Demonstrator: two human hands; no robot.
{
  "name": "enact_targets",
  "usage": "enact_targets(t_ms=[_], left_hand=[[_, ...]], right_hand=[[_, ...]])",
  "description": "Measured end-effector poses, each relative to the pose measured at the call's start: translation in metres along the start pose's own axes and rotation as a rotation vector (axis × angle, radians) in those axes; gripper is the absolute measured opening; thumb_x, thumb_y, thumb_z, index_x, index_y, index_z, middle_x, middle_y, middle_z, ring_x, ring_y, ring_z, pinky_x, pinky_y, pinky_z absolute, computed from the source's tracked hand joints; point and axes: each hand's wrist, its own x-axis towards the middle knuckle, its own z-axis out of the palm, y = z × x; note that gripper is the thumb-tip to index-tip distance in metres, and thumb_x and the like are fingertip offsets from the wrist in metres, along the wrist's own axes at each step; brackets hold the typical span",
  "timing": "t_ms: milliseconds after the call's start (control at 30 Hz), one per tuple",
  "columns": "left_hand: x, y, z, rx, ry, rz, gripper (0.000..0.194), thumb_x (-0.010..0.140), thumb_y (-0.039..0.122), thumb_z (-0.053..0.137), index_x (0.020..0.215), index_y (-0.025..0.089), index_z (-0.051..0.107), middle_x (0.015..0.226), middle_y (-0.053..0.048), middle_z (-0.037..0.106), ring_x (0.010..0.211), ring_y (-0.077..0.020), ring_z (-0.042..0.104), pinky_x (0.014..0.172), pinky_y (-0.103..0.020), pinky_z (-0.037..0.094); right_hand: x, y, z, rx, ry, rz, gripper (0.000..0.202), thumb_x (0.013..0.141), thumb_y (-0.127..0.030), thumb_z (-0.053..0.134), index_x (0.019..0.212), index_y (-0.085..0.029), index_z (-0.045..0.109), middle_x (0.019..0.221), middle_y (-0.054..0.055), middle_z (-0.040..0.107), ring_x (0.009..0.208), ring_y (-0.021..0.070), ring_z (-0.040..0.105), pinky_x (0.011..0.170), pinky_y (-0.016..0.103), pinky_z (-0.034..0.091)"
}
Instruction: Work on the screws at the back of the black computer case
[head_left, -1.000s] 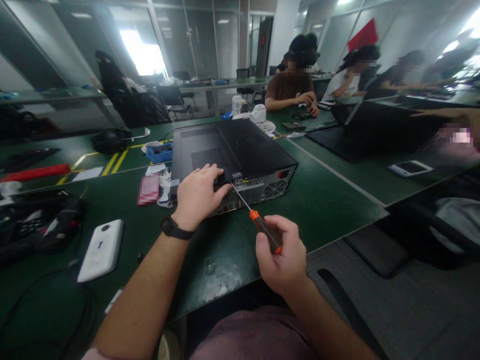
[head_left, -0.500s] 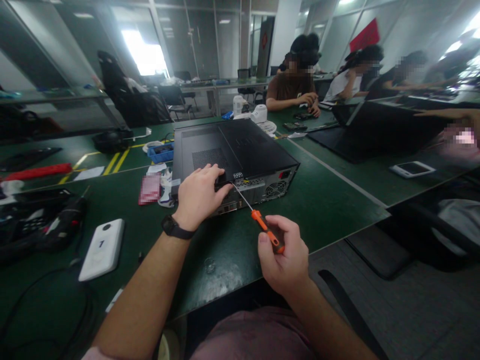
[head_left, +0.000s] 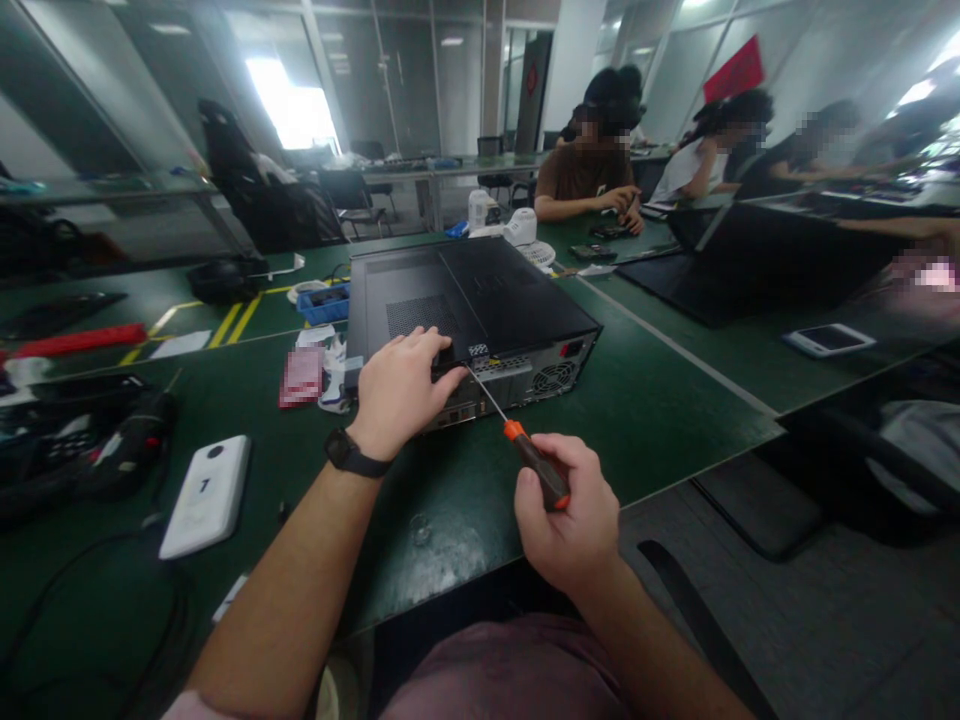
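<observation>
A black desktop computer case [head_left: 517, 290] lies flat on the green table, its rear panel with fan grille and ports facing me. My left hand [head_left: 397, 390] rests on the case's near edge, fingers lying on the top cover and thumb apart beside the screwdriver's tip. My right hand [head_left: 574, 510] is closed around the dark and orange handle of a screwdriver [head_left: 536, 462]. Its thin shaft slants up and left to the rear edge of the case, where the tip meets it close to my left thumb. Whatever sits under the tip is too small to make out.
Left of the case are a blue bin [head_left: 324, 303], a red-and-white packet [head_left: 302, 377] and a white device marked 1 [head_left: 206, 497]. Cables and dark gear lie at far left. A phone [head_left: 831, 340] and large black panel [head_left: 765, 260] are at right. Co-workers sit beyond.
The screwdriver handle has turned in my right hand: its orange slotted side has rolled away and a dark side faces up. My left hand stays in place on the case.
</observation>
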Motion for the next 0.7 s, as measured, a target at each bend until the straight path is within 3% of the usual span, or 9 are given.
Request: enact_targets(t_ms=[200, 400, 700], left_hand=[[-0.0005, -0.0005, 0.0007, -0.009, 0.009, 0.008, 0.037, 0.095, 0.043, 0.068, 0.123, 0.02, 0.073, 0.139, -0.011, 0.072, 0.134, -0.0309, 0.065, 0.116, -0.044, 0.049], [0.0005, 0.0005, -0.0006, -0.007, -0.006, -0.004, 0.036, 0.095, 0.043, 0.068, 0.124, 0.022, 0.072, 0.139, -0.01, 0.072, 0.133, -0.0306, 0.065, 0.116, -0.045, 0.049], [-0.0003, 0.0, 0.0001, -0.007, 0.007, 0.006, 0.036, 0.095, 0.044, 0.068, 0.123, 0.021, 0.072, 0.138, -0.01, 0.072, 0.132, -0.0314, 0.066, 0.112, -0.044, 0.052]], right_hand=[[-0.0023, 0.0022, 0.0012, -0.044, 0.027, 0.022, 0.018, 0.098, -0.022, 0.058, 0.115, -0.024, 0.06, 0.094, 0.004, 0.077, 0.075, 0.018, 0.076, 0.069, 0.03, 0.063], [-0.0031, 0.0009, 0.0005, 0.017, 0.008, 0.031, 0.03, 0.093, -0.024, 0.06, 0.123, -0.022, 0.057, 0.101, 0.007, 0.074, 0.083, 0.021, 0.076, 0.072, 0.034, 0.064], [-0.0048, 0.004, 0.0006, -0.044, -0.003, 0.05, 0.021, 0.099, -0.025, 0.056, 0.12, -0.024, 0.061, 0.093, 0.004, 0.077, 0.068, 0.0171, 0.073, 0.065, 0.03, 0.061]])
